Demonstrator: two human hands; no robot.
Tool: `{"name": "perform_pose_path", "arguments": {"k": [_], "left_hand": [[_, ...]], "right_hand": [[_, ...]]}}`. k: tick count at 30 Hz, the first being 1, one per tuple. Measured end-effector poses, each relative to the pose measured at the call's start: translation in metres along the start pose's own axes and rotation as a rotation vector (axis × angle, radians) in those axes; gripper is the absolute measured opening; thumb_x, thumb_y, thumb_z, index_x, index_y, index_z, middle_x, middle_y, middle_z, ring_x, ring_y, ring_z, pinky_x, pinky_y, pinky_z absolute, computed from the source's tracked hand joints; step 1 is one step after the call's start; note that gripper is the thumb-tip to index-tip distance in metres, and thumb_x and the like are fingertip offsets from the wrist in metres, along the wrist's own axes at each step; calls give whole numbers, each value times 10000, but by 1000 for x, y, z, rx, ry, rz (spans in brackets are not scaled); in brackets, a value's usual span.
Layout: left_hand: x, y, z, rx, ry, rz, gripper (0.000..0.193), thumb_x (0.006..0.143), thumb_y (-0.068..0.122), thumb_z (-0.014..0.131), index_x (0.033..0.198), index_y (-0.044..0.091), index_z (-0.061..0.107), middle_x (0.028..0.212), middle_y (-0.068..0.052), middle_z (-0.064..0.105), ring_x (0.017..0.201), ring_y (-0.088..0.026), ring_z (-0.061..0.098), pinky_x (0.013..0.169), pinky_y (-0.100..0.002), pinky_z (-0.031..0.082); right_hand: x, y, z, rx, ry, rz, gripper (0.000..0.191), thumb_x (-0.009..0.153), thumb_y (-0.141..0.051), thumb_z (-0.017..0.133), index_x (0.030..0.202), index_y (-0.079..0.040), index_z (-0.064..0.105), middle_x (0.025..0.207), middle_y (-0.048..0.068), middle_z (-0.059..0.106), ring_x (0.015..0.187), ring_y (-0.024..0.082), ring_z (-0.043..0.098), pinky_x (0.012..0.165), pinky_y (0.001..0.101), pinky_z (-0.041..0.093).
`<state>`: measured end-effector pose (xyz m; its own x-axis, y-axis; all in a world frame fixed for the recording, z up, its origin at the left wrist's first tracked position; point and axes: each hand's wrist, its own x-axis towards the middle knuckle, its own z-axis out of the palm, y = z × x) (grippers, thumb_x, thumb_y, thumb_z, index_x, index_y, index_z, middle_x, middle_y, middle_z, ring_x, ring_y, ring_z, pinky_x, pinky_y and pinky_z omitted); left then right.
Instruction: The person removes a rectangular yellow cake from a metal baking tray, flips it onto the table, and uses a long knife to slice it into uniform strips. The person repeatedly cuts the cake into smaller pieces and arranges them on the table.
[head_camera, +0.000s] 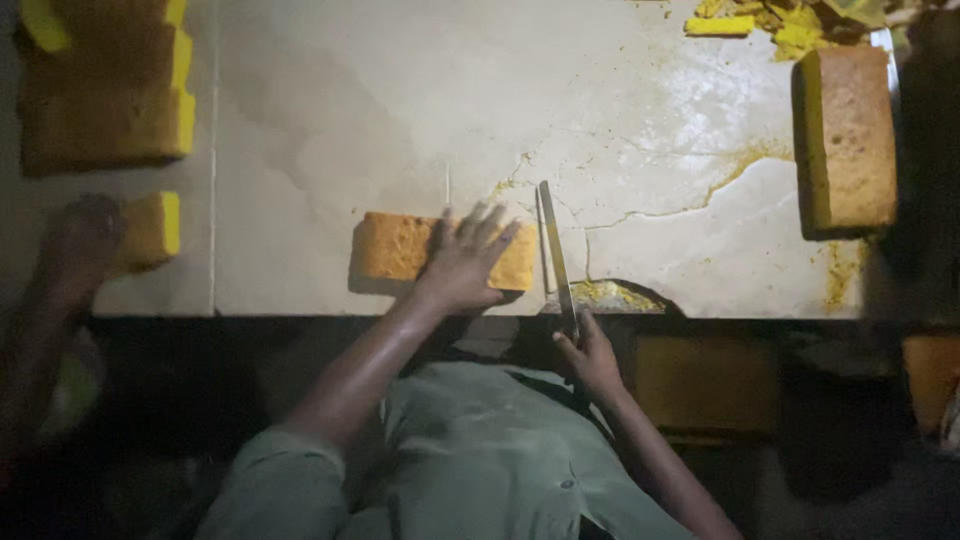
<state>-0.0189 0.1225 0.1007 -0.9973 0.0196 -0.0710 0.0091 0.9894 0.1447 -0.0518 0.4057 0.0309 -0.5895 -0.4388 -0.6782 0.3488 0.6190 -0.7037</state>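
Note:
A long yellow-brown cake block lies near the front edge of the pale worktop. My left hand presses flat on its right half, fingers spread. My right hand grips the handle of a long knife, whose blade stands just off the block's right end, pointing away from me. Crumbs lie right of the blade.
A large cake slab lies at the right, with yellow scraps behind it. More slabs sit at the far left, where another person's hand touches a small piece.

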Motion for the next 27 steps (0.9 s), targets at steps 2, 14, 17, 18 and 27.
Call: {"name": "perform_pose_path", "arguments": {"k": [2, 14, 17, 18, 27], "left_hand": [[8, -5, -7, -153, -112, -23, 1174, 693, 650, 810, 1599, 140, 263, 1580, -198, 381, 1422, -364, 368, 1141, -646, 218], [-52, -77, 1, -161, 6, -36, 1188, 640, 706, 770, 1541, 62, 339, 1397, -207, 501, 1298, -383, 466, 1045, -647, 306], [-48, -65, 8, -174, 52, -50, 899, 873, 548, 651, 1545, 13, 389, 1312, -181, 550, 1214, -348, 511, 1030, -592, 353], [-48, -60, 10, -173, 48, -51, 759, 993, 462, 598, 1560, -3, 403, 1281, -159, 569, 1173, -317, 531, 1024, -544, 381], [-39, -59, 8, -77, 73, -61, 653, 931, 406, 527, 1408, -38, 487, 1207, -156, 571, 1070, -299, 538, 909, -516, 401]], "right_hand": [[-1, -2, 19, -155, 149, -305, 530, 921, -140, 674, 1400, -74, 457, 931, 163, 713, 797, 299, 712, 690, 441, 560], [-48, -43, 155, -622, 238, -174, 695, 827, -166, 703, 1397, -17, 334, 1033, 281, 686, 960, 499, 664, 780, 562, 538], [-30, -57, 153, -766, 228, -104, 643, 879, -75, 592, 1451, -3, 307, 956, 290, 696, 889, 490, 691, 748, 555, 554], [-20, -65, 149, -817, 214, -67, 640, 874, -52, 576, 1456, -11, 314, 933, 292, 698, 869, 486, 699, 741, 550, 560], [-18, -143, 151, -784, 263, -96, 539, 850, -204, 668, 1283, -2, 419, 911, 299, 689, 868, 490, 680, 736, 557, 538]]}}
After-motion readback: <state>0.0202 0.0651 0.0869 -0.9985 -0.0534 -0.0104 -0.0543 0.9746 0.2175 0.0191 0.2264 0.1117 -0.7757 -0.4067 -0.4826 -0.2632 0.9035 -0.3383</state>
